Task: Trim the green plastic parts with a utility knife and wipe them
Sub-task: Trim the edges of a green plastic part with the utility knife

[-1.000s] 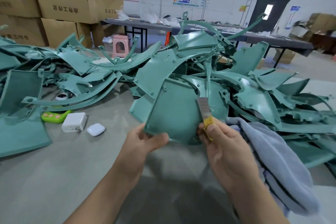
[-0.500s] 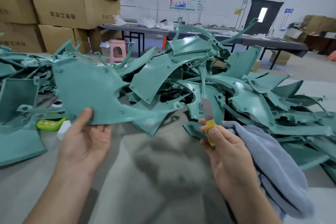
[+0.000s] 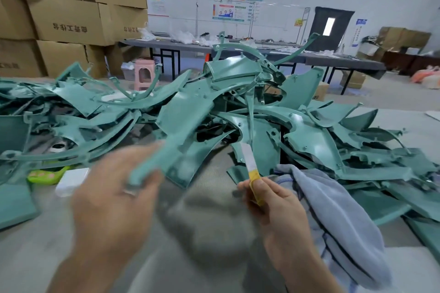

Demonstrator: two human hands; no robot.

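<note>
Green plastic part [image 3: 166, 157], one, is gripped by its narrow end in the blurred left hand [image 3: 112, 202], before an uncountable heap of green parts [image 3: 297, 131]. Right hand [image 3: 273, 207] pinches one yellow utility knife [image 3: 252, 171], blade up; one grey towel [image 3: 338, 216] lies just beside it.

One head-worn wide view, forward and down, close over the green plastic parts [image 3: 238, 107]

The blurred left hand [image 3: 112, 200] grips a green part [image 3: 152, 164]; the right hand [image 3: 276, 204] holds a knife [image 3: 251, 166] upright beside a cloth [image 3: 333, 209].
</note>
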